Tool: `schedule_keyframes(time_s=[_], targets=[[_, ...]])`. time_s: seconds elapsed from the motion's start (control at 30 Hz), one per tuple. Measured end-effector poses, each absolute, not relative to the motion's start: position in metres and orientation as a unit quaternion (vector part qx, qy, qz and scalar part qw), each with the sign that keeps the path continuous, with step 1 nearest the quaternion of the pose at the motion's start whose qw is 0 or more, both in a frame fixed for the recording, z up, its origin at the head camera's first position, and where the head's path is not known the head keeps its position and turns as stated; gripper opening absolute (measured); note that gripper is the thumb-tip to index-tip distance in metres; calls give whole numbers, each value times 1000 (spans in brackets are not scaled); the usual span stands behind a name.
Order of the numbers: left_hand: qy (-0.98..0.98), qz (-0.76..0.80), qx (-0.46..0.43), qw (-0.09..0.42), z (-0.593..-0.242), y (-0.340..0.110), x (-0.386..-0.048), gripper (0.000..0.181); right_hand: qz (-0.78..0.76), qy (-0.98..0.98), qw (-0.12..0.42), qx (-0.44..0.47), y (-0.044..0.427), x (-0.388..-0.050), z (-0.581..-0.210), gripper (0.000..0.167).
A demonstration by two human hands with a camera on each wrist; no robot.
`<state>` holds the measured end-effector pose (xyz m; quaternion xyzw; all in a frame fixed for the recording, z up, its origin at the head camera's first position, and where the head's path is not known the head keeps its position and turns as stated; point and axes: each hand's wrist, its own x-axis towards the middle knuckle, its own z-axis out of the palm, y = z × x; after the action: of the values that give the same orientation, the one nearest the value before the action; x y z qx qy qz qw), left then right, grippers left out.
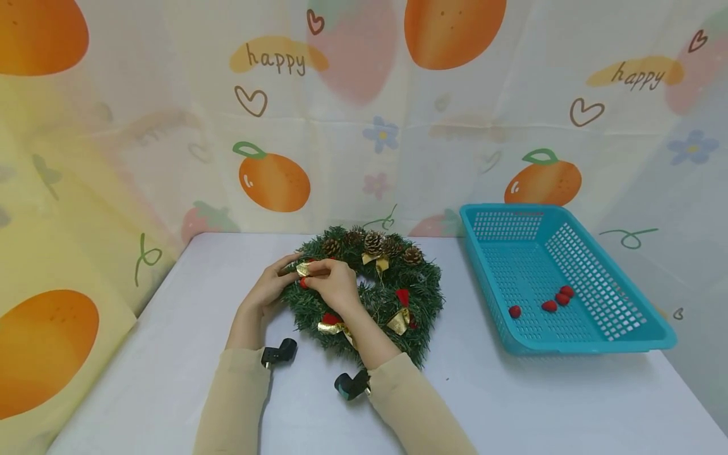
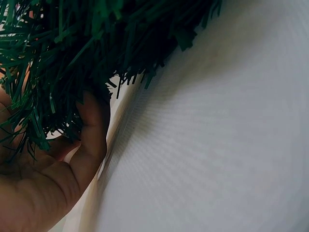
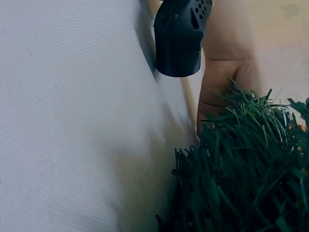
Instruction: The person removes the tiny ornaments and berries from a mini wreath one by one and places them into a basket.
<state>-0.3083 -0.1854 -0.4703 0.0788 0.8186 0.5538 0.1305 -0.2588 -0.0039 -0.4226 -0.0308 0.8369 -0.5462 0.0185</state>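
A green wreath trimmed with pinecones, gold bows and red pieces lies on the white table. At its left edge my left hand grips the wreath; the left wrist view shows curled fingers under the needles. My right hand reaches over the wreath's left part, its thumb and index finger pinching at a small red berry. Just above the berry, a gold bow sits between the two hands. The right fingertips partly cover this spot. Needles fill the lower right of the right wrist view.
To the right stands a turquoise plastic basket with several red berries on its bottom. Black wrist cameras sit on both forearms; one camera shows in the right wrist view. A fruit-printed cloth hangs behind the table.
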Motion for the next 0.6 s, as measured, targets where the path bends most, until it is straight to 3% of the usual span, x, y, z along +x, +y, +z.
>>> schedule_keyframes(time_s=[0.6], targets=[[816, 558, 73, 130, -472, -186, -309, 56, -519, 853, 1, -56, -5, -257, -427, 26]])
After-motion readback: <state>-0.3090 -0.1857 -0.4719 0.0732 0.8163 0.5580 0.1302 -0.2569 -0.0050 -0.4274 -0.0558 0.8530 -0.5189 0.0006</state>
